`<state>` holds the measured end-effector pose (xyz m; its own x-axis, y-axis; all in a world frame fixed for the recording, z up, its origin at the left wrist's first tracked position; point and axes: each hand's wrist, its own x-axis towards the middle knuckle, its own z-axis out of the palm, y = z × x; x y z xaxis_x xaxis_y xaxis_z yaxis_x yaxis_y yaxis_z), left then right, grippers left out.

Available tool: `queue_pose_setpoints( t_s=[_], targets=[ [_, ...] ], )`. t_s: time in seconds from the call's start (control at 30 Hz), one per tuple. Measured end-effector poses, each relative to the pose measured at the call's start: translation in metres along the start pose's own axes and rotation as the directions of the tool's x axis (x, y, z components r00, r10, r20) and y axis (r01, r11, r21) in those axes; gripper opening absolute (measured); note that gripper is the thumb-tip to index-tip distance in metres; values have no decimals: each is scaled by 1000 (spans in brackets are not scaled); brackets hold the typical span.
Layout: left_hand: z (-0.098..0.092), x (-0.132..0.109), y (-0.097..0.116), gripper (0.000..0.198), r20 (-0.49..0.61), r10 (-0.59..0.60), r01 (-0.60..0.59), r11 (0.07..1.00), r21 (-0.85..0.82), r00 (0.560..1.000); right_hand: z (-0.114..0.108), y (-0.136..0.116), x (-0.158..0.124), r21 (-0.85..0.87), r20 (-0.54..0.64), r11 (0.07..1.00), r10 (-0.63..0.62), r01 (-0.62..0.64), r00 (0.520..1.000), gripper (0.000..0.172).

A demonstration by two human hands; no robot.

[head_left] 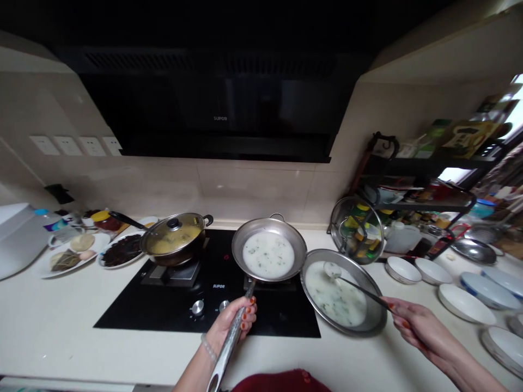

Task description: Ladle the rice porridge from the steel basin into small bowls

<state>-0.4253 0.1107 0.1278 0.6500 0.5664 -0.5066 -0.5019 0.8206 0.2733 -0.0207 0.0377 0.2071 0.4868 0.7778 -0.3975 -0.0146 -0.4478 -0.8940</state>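
Batter (pixel 268 255), white with small green bits, lies flat in the frying pan (pixel 238 249). The pan sits on the right burner of the black cooktop (pixel 163 305). The left hand (pixel 237 321) is closed tight round the pan's long metal handle, at 6 o'clock from the pan, with the fingers wrapped over it. The nails are painted orange-red, and a bead bracelet (pixel 208 348) is on the wrist.

At 4 o'clock from the pan, just beside it, a wide steel basin (pixel 376 320) stands at the cooktop's right edge. It has more of the same batter inside. The right hand (pixel 412 324) pinches the end of the thin handle of a ladle (pixel 332 269), at the basin's 4 o'clock edge. The ladle's round scoop is over the batter near the basin's 10 o'clock side, and it has some batter in it.

At 9 o'clock from the pan, on the left burner, is a dark pot (pixel 180 257) under a pot lid (pixel 175 235) of glass, with yellow food inside. Further out at 9 o'clock are a plate of dark food (pixel 121 250) and a plate of wrapped lumps (pixel 65 260). At 2 o'clock from the pan a loose glass lid (pixel 356 228) leans up by a shelf rack (pixel 425 169). White bowls (pixel 403 269) lie in a row at 3 o'clock from the basin. A black range hood (pixel 220 109) hangs at 12 o'clock above the cooktop.
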Motion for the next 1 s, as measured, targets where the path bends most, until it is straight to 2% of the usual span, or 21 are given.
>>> queue_pose_setpoints(
  t_s=[0.07, 0.13, 0.17, 0.23, 0.3, 0.33, 0.37, 0.4, 0.47, 0.57, 0.63, 0.7, 0.8, 0.9, 1.0],
  targets=[
    [1, -1, 0, 16, -4, 23, -23, 1000, -11, 1000, -3, 18, 8, -128, -51, 992, -2, -5, 999, 33],
    [2, -2, 0, 17, -8, 19, -19, 1000, -15, 1000, -5, 37, 17, -343, -55, 932, -141, 114, 989, 31],
    [3, -2, 0, 17, -9, 8, -8, 1000, -15, 1000, -6, 47, 20, -477, -27, 855, -247, 205, 969, 31],
    [3, -2, 0, 18, -11, -5, 5, 1000, -16, 1000, -7, 65, 24, -730, 66, 605, -401, 318, 914, 37],
    [4, -2, 0, 16, -10, 2, -3, 1000, -18, 1000, -9, 78, 23, -886, 155, 333, -444, 323, 883, 47],
    [4, -2, 0, 16, -8, 10, -10, 1000, -19, 1000, -10, 82, 22, -922, 184, 230, -447, 311, 876, 51],
    [4, -2, 0, 15, -5, 17, -17, 1000, -19, 1000, -10, 83, 20, -940, 197, 164, -449, 298, 871, 55],
    [3, -2, -1, 14, 0, 26, -26, 999, -21, 1000, -10, 82, 19, -948, 193, 140, -458, 286, 867, 56],
    [0, 0, -1, 14, 12, 34, -33, 999, -25, 999, -8, 72, 18, -938, 144, 206, -499, 278, 855, 53],
    [-5, 3, 0, 15, 28, 5, -4, 1000, -2, 1000, 3, 45, 19, -827, 54, 439, -559, 351, 827, 49],
    [-8, 4, 1, 17, 33, -30, 29, 999, 30, 999, 18, 25, 18, -714, 52, 555, -565, 426, 824, 51],
    [-9, 5, 2, 16, 33, -41, 39, 998, 46, 999, 38, 9, 16, -629, 103, 619, -534, 471, 839, 55],
    [-8, 5, 2, 13, 31, -2, 1, 999, 34, 1000, 75, -10, 15, -578, 201, 636, -495, 510, 845, 54],
    [-8, 6, 2, 16, 37, -20, 18, 998, 57, 999, 110, -21, 19, -592, 294, 570, -506, 570, 811, 46],
    [-8, 7, 2, 17, 31, -10, 9, 999, 49, 999, 136, -28, 27, -628, 354, 529, -459, 571, 815, 41]
  ],
)
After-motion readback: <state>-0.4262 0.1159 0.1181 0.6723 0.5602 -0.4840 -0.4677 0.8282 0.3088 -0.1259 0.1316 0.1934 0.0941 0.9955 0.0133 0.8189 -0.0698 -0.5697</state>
